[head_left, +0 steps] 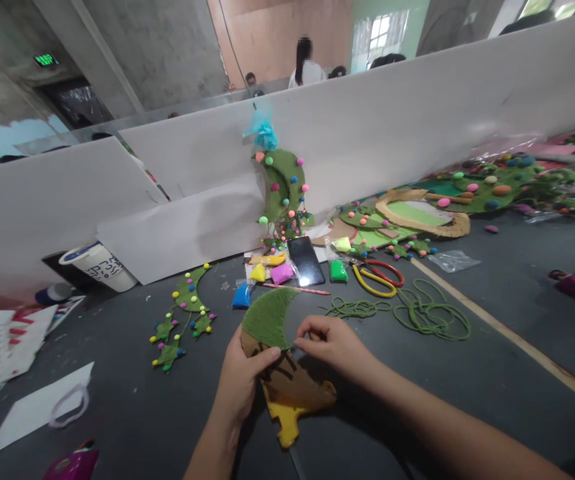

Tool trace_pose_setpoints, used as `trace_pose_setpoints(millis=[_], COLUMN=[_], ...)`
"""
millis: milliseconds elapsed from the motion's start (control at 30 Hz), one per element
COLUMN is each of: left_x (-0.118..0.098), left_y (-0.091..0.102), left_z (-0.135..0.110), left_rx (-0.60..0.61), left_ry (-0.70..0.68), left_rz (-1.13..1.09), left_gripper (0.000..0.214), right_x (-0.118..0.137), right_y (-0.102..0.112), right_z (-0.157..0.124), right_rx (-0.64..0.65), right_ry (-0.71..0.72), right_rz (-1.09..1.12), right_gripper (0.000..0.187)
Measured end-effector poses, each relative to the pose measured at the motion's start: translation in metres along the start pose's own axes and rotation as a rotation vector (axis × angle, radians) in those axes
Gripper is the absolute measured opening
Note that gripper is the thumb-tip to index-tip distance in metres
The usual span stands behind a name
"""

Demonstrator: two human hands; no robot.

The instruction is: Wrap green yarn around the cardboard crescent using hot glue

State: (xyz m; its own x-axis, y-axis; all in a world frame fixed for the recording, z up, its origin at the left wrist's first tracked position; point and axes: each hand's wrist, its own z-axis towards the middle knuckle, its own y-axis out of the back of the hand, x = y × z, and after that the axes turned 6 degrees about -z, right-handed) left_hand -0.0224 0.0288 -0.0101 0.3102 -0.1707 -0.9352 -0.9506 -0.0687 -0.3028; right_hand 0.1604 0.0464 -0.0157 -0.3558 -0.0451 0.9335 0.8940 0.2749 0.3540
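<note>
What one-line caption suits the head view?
Left hand holds a partly green crescent, right hand close to its inner edge, a ball-studded ornament beyond.

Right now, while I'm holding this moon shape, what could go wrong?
The fuzzy green covering on the brown cardboard crescent might shift if your left grip loosens. The loose loops of thin green cord could tangle, or perhaps snag on the scissors with red and yellow handles lying close by.
</note>
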Motion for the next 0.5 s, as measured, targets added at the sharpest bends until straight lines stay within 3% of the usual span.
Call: trace_pose_setpoints(millis=[267, 500], left_x=[-0.0041, -0.0057], left_y=[-0.0055, -0.0082], left_z=[-0.0038, -0.0039], left_rx=[-0.023, 0.015], left_ry=[0.025, 0.058], left_rz=[-0.049, -0.09], left_gripper=[0.047, 0.044], right_x=[0.0006, 0.0031], right_y=[-0.0007, -0.0009], right_z=[-0.0008, -0.0012], right_rx=[0.083, 0.072], right_ry=[-0.055, -0.041], right_rz=[0.09, 0.095], right_gripper=[0.013, 0.01])
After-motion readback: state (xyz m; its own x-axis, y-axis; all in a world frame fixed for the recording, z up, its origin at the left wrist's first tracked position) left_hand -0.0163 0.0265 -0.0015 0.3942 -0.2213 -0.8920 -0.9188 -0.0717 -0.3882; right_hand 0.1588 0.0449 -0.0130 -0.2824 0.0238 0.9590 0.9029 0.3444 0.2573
